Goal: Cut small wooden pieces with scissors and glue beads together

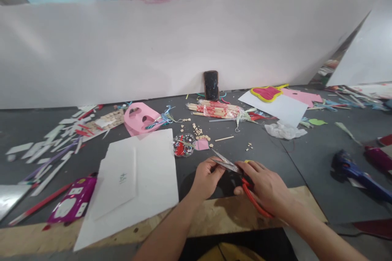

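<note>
Scissors (229, 165) with red handles are above the worktop (260, 149) by its near edge, blades a little apart and pointing away to the left. From the left, white strips (36, 147) lie scattered, with a purple case (73, 200) by the near edge. Next come white sheets (154, 171), reaching over that edge, and behind them a pink cut-out (141, 119) towards the far edge. Then a round clear tray (183, 145) of small beads sits beside a pink square (202, 144). In front of these, the left hand (206, 178) is by the blade tips, its grip pinched nearly closed; I cannot tell what is between the fingers. A phone (211, 85) stands upright at the far edge, behind a pack of sticks (219, 110). The right hand (266, 185) has its grip closed round the scissors' handles. Further right, crumpled white material (284, 130) lies towards the far edge, and a blue tool (361, 175) nearer the right end.
</note>
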Tool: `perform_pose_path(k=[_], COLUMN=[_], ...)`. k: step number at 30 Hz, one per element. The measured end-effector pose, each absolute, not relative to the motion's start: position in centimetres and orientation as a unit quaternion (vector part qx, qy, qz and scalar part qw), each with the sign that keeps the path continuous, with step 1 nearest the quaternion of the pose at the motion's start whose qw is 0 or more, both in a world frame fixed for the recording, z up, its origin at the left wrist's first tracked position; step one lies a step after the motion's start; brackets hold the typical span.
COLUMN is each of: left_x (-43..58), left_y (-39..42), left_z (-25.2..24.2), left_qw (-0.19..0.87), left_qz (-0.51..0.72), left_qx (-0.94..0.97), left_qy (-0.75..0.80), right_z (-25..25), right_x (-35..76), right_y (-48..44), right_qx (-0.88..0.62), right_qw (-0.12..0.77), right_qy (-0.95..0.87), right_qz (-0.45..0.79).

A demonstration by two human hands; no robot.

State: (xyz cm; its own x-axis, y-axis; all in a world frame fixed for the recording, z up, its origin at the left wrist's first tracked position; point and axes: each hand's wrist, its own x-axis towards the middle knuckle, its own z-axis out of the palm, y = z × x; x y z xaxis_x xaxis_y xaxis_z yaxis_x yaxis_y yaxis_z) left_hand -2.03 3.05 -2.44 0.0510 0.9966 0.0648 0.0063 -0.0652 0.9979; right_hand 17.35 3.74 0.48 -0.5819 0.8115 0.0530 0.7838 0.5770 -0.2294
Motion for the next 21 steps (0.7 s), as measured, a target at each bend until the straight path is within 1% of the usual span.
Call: perform_pose_path(k=[3,6,11,13,21], left_x=[-1.5,-1.0,-1.0,-1.2,-1.3], left_y=[3.0,2.9,2.8,2.9,3.1], left_z=[-2.4,-2.6,-3.1,-3.3,-3.6], left_qw=[0.504,0.515,0.472,0.452,0.477], left_qz=[0.502,0.507,0.538,0.549,0.548], left_qx=[0.509,0.489,0.482,0.476,0.475], left_qy=[0.485,0.488,0.505,0.517,0.496], right_z=[0.7,0.8,0.9,0.9,0.0], right_x=[18.0,18.6,18.9,19.0,18.8], right_y=[4.0,4.1,3.5,3.1,2.1], right_qx=[-0.446,-0.444,-0.450,-0.447,-0.466], right_qw=[0.082,0.106,0.143,0.146,0.150], right_qy=[-0.886,-0.883,-0.852,-0.846,-0.845], right_qz=[0.100,0.112,0.225,0.250,0.216])
